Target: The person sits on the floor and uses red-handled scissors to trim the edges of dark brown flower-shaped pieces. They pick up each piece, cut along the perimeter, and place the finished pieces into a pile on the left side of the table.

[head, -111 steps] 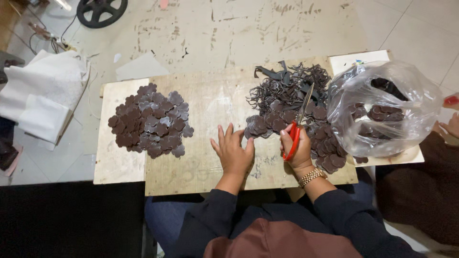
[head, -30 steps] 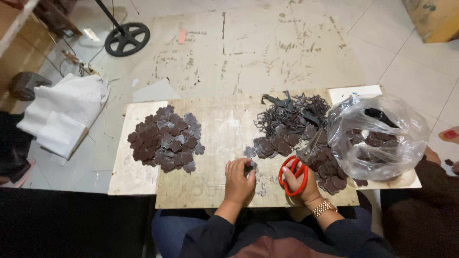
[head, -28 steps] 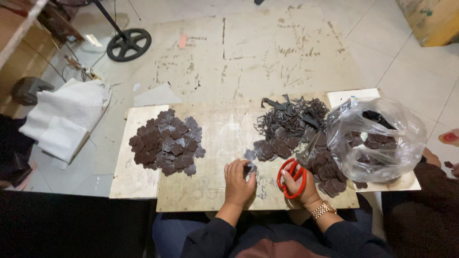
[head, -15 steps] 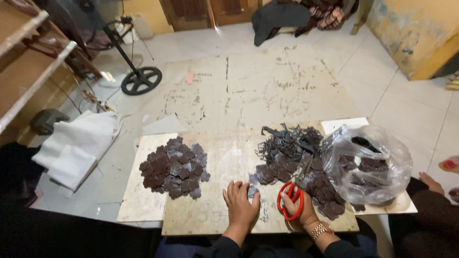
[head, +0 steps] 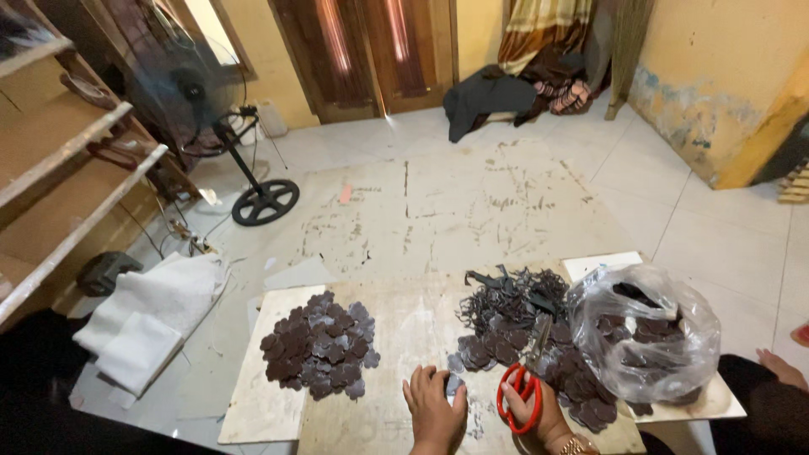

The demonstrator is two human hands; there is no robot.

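left hand (head: 436,410) pinching a small dark leather piece (head: 453,386) | right hand (head: 539,407) gripping red-handled scissors (head: 521,389) | neat heap of dark cut rounds (head: 318,344) sitting at ten o'clock | tangled uncut scraps (head: 514,316) and clear plastic bag (head: 645,330) at two o'clock, seemingly waiting for cutting

Clear plastic bag (head: 645,341), board's right

Left hand (head: 434,409) palm down, fingers curled, right hand (head: 539,406) gripping, wrist braceleted
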